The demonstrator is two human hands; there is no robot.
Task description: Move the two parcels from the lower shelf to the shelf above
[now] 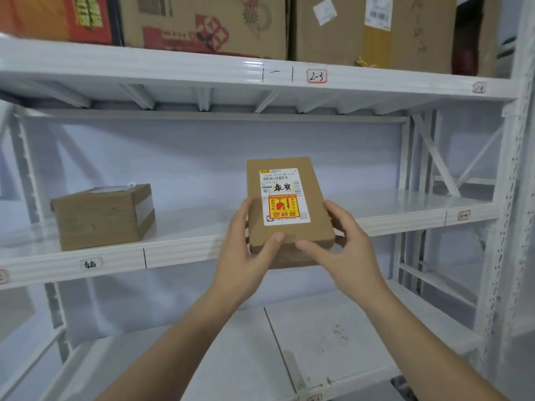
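Note:
A flat brown parcel (289, 235) with a white label and a red-and-yellow sticker is held between both my hands, its far end over the front edge of the middle shelf (185, 250). My left hand (246, 250) grips its left side with the thumb on top. My right hand (344, 241) grips the right side, thumb on the near corner. A second, cube-like brown parcel (101, 217) with clear tape stands on the middle shelf at the left. The lower shelf (333, 342) below my arms shows no parcel.
The top shelf (202, 65) carries large cardboard cartons (208, 24) side by side. White uprights (503, 227) and cross braces bound the right side. Handwritten tags mark the shelf edges. A grey wall lies behind the rack.

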